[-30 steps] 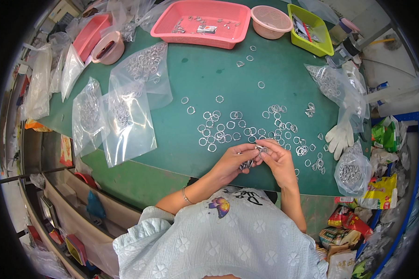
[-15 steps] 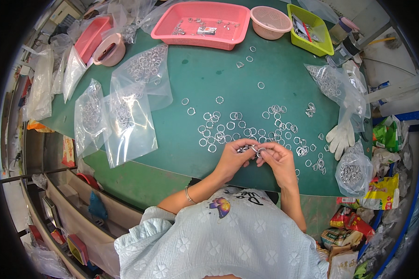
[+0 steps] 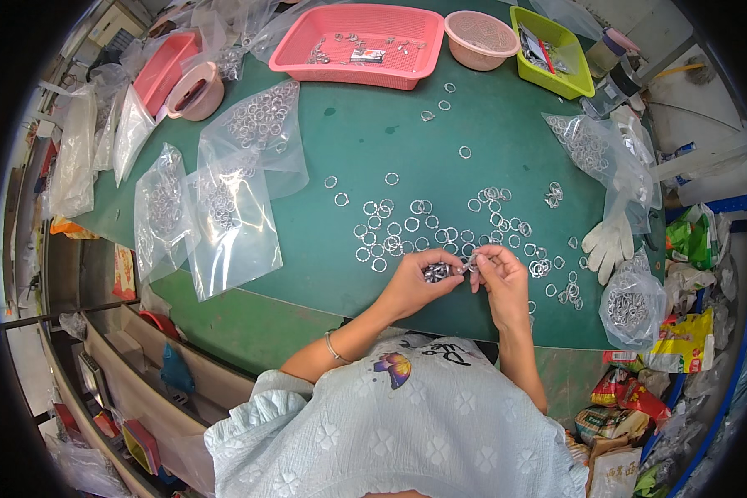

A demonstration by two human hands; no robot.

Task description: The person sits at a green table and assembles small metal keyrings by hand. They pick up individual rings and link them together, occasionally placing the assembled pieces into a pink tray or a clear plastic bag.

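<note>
Metal rings (image 3: 436, 271), small bunch of them, are sitting pinched in the left hand (image 3: 415, 284) just above the near edge of the green table (image 3: 365, 141). Left fingers are curling closed around the bunch, thumb on top. Right hand (image 3: 500, 278) is sitting just beside it, fingertips narrowed onto one small silver ring piece (image 3: 471, 264) between the two hands; hands are almost touching at the fingertips. Can't tell whether the single piece is linking to the bunch, too small. A thin bracelet (image 3: 332, 347) is showing on the left wrist. Both forearms are coming in from the lower edge, over a pale blue textured top with a butterfly print.

Loose rings (image 3: 407, 224) are lying scattered on the table right behind the hands, spreading to the right as well. Clear plastic bags (image 3: 232, 216) holding more rings are lying to the left, overlapping each other. Another clear bag of rings (image 3: 631, 303) is sitting at the right table edge, with a white glove (image 3: 610, 242) lying just beside it, palm down. More bagged rings (image 3: 585, 145) are sitting further back on the right. At the far side a pink tray (image 3: 365, 37) is holding a few small parts, a pink round basket (image 3: 481, 37) is sitting just beside it, and a yellow-green tray (image 3: 552, 50) is next along. A second pink bowl (image 3: 195, 91) is sitting far left.
</note>
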